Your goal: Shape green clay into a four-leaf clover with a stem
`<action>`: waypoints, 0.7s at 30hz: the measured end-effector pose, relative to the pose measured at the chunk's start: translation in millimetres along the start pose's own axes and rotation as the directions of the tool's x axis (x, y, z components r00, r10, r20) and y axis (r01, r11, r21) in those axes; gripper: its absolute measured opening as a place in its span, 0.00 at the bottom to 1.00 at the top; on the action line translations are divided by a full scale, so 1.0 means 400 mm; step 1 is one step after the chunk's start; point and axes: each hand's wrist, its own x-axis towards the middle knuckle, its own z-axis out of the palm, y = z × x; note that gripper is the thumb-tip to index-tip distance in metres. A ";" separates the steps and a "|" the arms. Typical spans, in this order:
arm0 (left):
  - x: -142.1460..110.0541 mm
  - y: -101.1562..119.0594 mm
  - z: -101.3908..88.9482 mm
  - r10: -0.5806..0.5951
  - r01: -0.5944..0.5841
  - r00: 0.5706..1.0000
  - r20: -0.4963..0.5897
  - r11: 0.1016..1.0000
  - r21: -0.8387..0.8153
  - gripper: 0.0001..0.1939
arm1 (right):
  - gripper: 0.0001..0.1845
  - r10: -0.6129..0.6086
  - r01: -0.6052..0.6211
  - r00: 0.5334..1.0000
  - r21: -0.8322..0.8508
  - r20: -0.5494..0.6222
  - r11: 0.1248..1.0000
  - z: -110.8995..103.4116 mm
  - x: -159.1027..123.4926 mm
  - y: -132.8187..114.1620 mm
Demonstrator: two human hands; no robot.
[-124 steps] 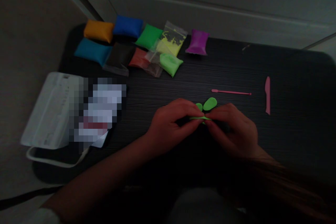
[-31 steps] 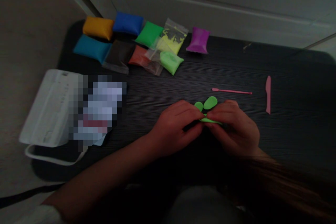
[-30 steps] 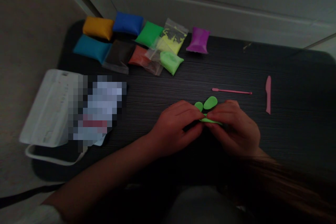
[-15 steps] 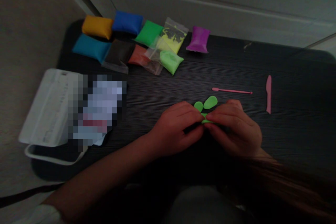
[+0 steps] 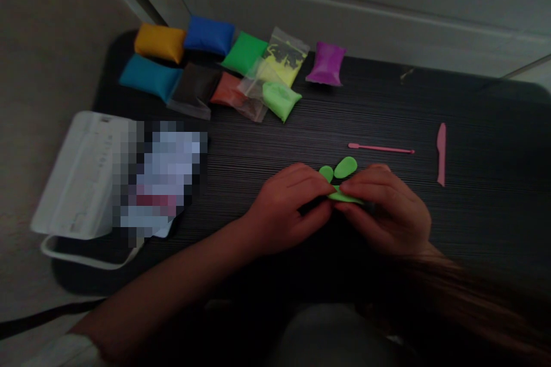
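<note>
My left grip (image 5: pixel 290 206) and right grip (image 5: pixel 387 210) both pinch one green piece (image 5: pixel 346 197), a little right of and below the frame's centre.
I have left fingertips closed on its left end, while on the right my fingers press from above and my thumb from below. Just above it in the frame, a small green oval (image 5: pixel 326 174) and a larger green oval (image 5: pixel 346 167) lie on the dark tabletop (image 5: pixel 491 155). A pink stick (image 5: pixel 381 148) lies above my right grip, a pink knife (image 5: pixel 441 155) farther right; colored packets (image 5: pixel 209 36) cluster at upper left.
</note>
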 end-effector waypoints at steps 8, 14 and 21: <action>0.001 0.001 0.000 -0.007 0.006 1.000 -0.006 1.000 -0.021 0.05 | 0.09 -0.017 0.017 1.000 -0.023 -0.017 1.000 -0.002 -0.003 0.000; 0.002 0.001 -0.001 -0.038 0.037 0.999 -0.023 0.998 -0.052 0.05 | 0.10 0.023 -0.023 1.000 -0.061 -0.006 0.998 -0.003 0.003 0.001; 0.006 0.009 -0.017 -0.123 0.128 0.992 0.037 0.973 -0.194 0.10 | 0.09 -0.027 0.024 0.999 -0.069 -0.032 0.997 -0.008 -0.003 0.007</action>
